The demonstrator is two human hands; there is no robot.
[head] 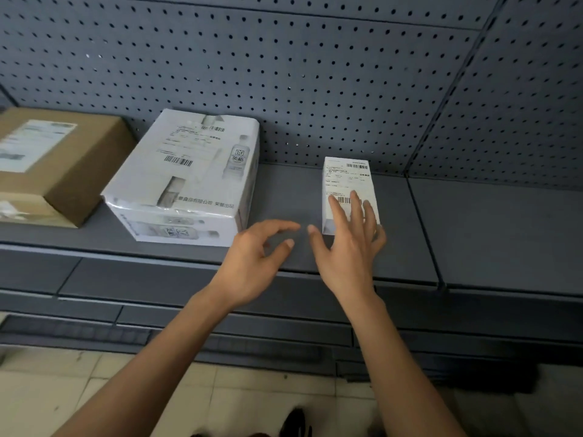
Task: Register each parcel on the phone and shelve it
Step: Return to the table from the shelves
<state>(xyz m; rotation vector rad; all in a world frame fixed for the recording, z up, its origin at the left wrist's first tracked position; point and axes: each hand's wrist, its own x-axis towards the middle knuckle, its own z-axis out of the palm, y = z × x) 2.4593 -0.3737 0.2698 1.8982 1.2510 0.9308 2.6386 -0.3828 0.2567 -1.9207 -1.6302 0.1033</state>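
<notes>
Bare shelf [284,190] lying open between large white carton [186,178] and small white box [348,187]; pegboard [315,74] closing off rear; shelf right of box lying open.

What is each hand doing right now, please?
Left hand: open, fingers loosely curled, holding nothing.
Right hand: open, fingers straight over the small box.

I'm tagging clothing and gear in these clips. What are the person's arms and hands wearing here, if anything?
Nothing shows on them. Both forearms are bare from the bottom edge of the picture up to the wrists, with no sleeve in view. The left hand and right hand wear no gloves, and no watch, bracelet or ring is visible on either.
</notes>
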